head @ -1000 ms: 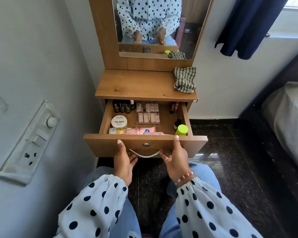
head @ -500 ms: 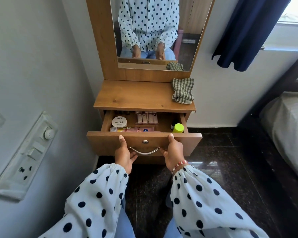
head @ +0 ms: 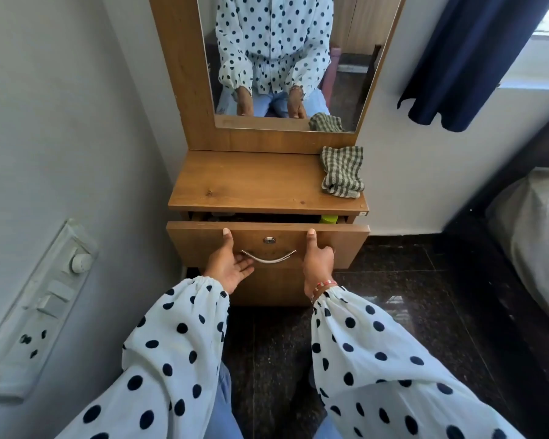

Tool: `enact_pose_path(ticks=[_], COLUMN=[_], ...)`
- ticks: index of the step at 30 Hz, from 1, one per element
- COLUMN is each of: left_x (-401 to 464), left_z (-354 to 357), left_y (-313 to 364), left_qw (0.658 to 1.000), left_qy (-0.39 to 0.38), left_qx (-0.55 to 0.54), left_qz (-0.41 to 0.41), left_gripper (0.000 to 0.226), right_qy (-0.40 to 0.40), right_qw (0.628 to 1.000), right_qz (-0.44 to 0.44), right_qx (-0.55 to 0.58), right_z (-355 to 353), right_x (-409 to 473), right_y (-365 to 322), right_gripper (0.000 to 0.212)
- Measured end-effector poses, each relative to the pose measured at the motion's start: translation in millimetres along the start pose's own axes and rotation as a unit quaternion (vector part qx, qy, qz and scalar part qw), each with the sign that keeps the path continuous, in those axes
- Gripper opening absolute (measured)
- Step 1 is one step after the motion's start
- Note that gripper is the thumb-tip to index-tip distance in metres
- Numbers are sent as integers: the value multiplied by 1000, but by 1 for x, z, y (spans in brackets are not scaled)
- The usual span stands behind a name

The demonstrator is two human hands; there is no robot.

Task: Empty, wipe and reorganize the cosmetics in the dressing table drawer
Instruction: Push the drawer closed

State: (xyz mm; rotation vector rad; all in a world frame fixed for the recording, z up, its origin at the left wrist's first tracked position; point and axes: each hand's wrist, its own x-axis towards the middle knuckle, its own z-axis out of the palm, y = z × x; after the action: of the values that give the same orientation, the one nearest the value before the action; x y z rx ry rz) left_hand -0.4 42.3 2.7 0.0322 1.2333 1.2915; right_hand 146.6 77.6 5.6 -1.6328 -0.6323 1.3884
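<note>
A home bedroom: a wooden dressing table (head: 267,185) with mirror (head: 286,58), a bed (head: 533,223), a dark curtain (head: 463,58).

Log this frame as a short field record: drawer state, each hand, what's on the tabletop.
drawer: nearly shut, a narrow gap left under the tabletop
visible contents: only a green cap at the right of the gap
left hand: thumb up on the drawer front, fingers by the metal handle
right hand: thumb up on the drawer front
tabletop: checked cloth at right rear
</note>
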Motion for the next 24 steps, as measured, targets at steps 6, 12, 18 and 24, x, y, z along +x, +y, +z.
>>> enact_pose_path(ticks=[6,12,18,24], left_x=[19,31,36,24], left_z=[-9,-9,-7,0], left_y=[4,13,28,25], left_qw=[999,998,993,983], left_qy=[-31,-51,-86,-97], left_qx=[-29,-44,75,155], left_qz=[-8,-11,-8,19], left_gripper=[17,21,22,16], right_qy=[-39,-93,-127,-96], right_qw=[999,994,988,989], right_qz=[-14,-35,-39,-75], right_qx=[-26,-34,-83,-88], right_z=[7,5,1,3], right_x=[14,28,36,23], right_y=[-1,-10,-17,-18], right_gripper=[48,26,40,48])
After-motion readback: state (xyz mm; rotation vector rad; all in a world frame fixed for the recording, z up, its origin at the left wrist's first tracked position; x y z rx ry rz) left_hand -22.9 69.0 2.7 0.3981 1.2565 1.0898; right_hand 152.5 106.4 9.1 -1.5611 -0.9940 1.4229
